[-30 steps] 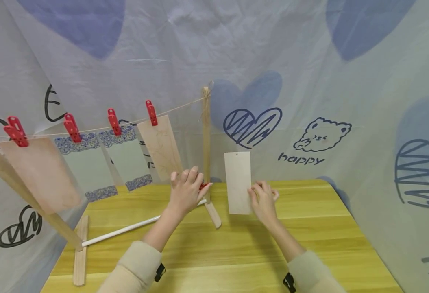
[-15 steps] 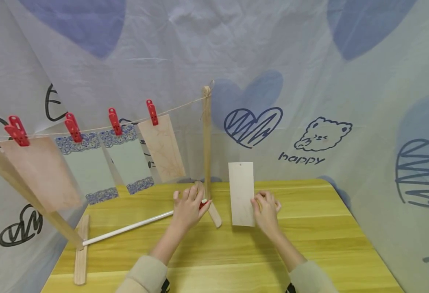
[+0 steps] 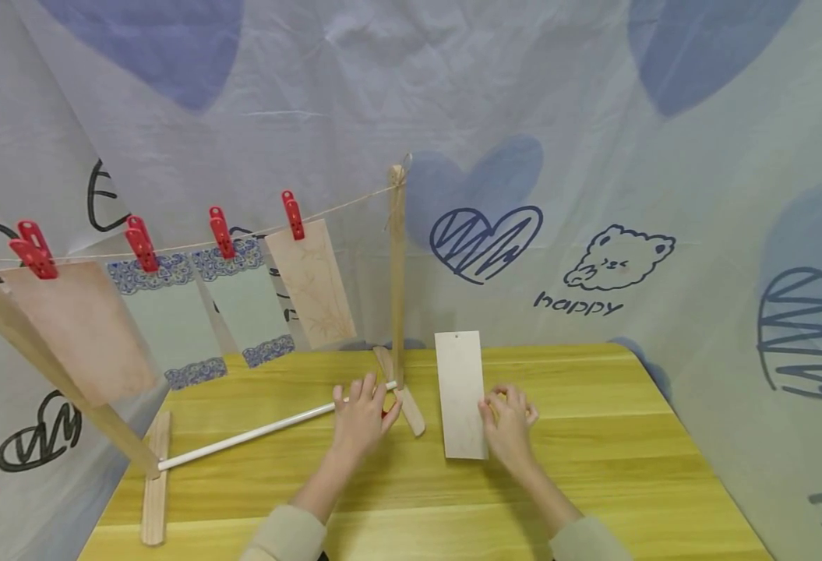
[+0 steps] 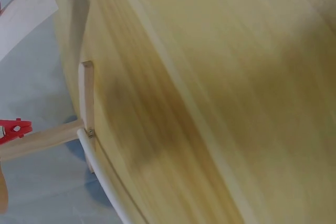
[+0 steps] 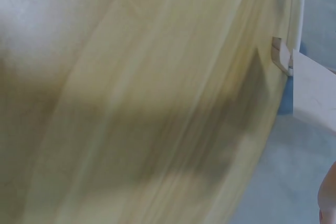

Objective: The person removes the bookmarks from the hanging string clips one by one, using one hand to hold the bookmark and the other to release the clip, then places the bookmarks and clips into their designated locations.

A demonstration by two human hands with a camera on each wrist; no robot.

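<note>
Pinches one pale card point(image 3: 461, 397) by its edge with right hand point(image 3: 511, 430); grips one red clip point(image 4: 10, 130) with left hand point(image 3: 358, 418). Includes four papers point(image 3: 244, 300) pegged along string point(image 3: 343, 205).

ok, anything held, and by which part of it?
Right hand: pale rectangular paper card, by its right edge, about midway. Left hand: red plastic clip; exact grip hidden.

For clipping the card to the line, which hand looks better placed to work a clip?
Left, probably: the left hand holds a red clip and is nearer the line; the right hand pinches the card.
</note>
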